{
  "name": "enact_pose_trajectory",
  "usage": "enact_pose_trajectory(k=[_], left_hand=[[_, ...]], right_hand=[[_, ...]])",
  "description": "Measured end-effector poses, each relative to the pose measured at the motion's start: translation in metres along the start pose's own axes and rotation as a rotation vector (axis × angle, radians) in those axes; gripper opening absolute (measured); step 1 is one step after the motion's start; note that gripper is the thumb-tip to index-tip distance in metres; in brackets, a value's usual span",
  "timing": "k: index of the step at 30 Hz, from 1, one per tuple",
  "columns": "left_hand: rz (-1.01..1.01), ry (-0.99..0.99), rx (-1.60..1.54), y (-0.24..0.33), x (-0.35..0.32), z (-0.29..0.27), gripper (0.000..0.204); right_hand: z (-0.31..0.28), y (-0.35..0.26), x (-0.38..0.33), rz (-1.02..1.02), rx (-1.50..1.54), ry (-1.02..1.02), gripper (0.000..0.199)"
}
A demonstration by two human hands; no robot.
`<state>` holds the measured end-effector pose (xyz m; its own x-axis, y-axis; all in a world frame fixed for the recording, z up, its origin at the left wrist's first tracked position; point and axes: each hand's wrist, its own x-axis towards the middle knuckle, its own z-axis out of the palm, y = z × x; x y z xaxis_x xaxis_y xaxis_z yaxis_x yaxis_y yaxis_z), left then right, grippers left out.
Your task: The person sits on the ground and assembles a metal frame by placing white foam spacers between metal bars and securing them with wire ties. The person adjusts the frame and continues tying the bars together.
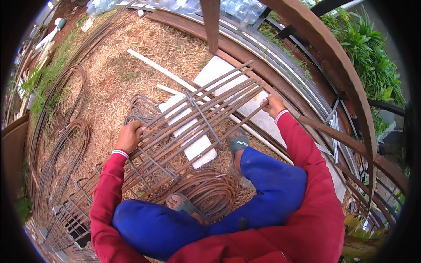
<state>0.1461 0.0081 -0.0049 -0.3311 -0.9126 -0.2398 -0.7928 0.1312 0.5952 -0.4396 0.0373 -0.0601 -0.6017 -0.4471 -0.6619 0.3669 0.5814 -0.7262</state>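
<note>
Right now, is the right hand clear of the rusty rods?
No, the right hand holds the end of a rusty rod.

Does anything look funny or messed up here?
Yes, a little: the long metal bars look rusty brown, and near the right hand their ends don't line up, with some poking out farther than others.
</note>
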Motion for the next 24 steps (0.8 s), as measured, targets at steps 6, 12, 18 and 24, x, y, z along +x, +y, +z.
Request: enact_pose_trajectory(k=[6, 12, 18, 24], left_hand=[[-0.212, 0.357, -0.534, -0.026, -0.063, -0.062, 0.028], [-0.476, 1.227, -0.555, -0.044, -0.237, -0.041, 0.025], [-1.471, 1.736, -0.744, -0.105, -0.356, 0.054, 0.034], [-1.494, 1.586, -1.014, -0.146, -0.386, 0.073, 0.035]], right_hand=[[-0.008, -0.001, 0.017, 0.065, 0.248, -0.049, 0.031], [0.005, 0.014, -0.005, 0.083, 0.414, -0.08, 0.049], [0.023, 0.033, -0.04, 0.048, 0.536, -0.137, 0.046], [0.035, 0.029, -0.055, 0.047, 0.592, -0.063, 0.044]])
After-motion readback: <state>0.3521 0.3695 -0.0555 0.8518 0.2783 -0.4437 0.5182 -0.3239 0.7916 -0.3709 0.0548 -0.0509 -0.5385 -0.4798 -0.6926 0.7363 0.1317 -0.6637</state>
